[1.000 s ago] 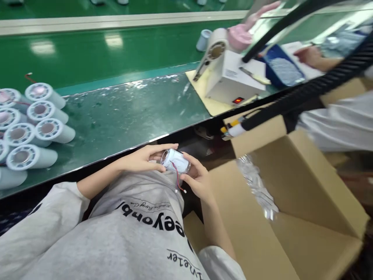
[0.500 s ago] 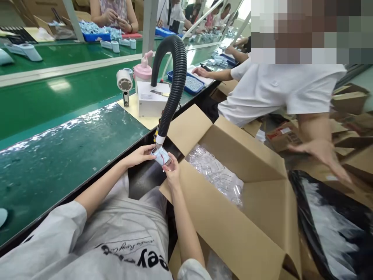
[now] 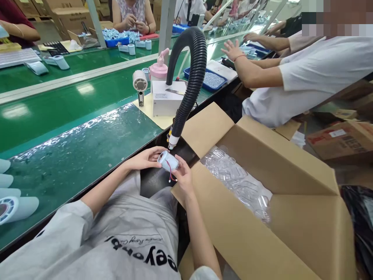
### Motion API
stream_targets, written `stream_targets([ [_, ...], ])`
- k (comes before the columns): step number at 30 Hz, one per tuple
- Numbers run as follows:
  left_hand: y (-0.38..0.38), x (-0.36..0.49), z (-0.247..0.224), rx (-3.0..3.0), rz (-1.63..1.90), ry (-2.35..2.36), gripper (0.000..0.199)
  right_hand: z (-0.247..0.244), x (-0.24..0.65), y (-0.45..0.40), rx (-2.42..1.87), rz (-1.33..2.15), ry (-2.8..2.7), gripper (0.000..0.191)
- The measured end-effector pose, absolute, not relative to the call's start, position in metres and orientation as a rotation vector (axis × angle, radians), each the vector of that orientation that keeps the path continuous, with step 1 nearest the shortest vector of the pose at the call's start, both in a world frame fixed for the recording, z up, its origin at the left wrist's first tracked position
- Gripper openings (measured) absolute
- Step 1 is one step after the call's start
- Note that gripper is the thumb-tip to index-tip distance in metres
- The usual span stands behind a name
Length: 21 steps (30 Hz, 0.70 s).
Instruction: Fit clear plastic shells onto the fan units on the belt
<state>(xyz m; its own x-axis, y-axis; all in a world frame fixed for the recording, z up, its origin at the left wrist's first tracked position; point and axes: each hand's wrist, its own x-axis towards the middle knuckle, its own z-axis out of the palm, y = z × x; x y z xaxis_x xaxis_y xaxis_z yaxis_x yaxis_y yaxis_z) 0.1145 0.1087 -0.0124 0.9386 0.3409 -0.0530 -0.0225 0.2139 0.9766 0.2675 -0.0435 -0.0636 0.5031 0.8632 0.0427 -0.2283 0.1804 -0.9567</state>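
Between my two hands, over my lap, is a light-blue cylindrical fan housing (image 3: pixel 169 161) with thin red and dark wires hanging from it. My left hand (image 3: pixel 149 158) grips its left end, thumb in front and fingers behind. At the right end, my right hand (image 3: pixel 183 171) has its fingers closed round the housing. The tip of a black corrugated hose (image 3: pixel 190 77) hangs just above the housing; a small gap shows between them. A white box (image 3: pixel 164 105) with a knife lying on top stands behind the hose.
An open cardboard box (image 3: pixel 303 217) with clear plastic parts (image 3: pixel 236 181) is on my right. A handheld fan (image 3: pixel 140 83) and a pink-lidded bottle (image 3: pixel 159 70) stand by the white box. Fan bodies (image 3: pixel 21 208) lie at the left on the green bench (image 3: pixel 72 167). A co-worker (image 3: pixel 305 74) sits at the right.
The housing has come away from the hose tip, slightly lower, and its round open end now shows. The camera has turned left. The co-worker at the right has swung an arm towards the bench.
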Motion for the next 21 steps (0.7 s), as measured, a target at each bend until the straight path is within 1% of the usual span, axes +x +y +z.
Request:
stream_targets([
  [4,0.087,0.093,0.000,1.346,0.183,0.245,0.079,-0.037,0.261,-0.076,-1.161,1.000,-0.731,0.060],
  [11,0.065,0.062,0.018,1.333,0.137,0.296,0.086,-0.005,0.242,-0.092,-1.197,1.112,-0.836,0.058],
  [14,0.050,0.052,0.015,1.349,0.139,0.336,0.085,0.002,0.226,-0.092,-1.234,1.155,-0.843,0.067],
  [17,0.033,0.044,0.013,1.380,0.170,0.545,0.069,-0.007,0.206,-0.113,-1.231,1.249,-0.761,0.089],
  [19,0.034,0.036,0.023,1.441,0.226,0.705,0.064,-0.023,0.195,-0.144,-1.178,1.413,-0.683,0.103],
  [20,0.042,0.031,0.033,1.502,0.293,0.769,0.064,-0.034,0.190,-0.164,-1.184,1.481,-0.632,0.106],
  [21,0.057,0.026,0.047,1.606,0.410,0.809,0.065,-0.044,0.185,-0.185,-1.231,1.507,-0.570,0.105],
])
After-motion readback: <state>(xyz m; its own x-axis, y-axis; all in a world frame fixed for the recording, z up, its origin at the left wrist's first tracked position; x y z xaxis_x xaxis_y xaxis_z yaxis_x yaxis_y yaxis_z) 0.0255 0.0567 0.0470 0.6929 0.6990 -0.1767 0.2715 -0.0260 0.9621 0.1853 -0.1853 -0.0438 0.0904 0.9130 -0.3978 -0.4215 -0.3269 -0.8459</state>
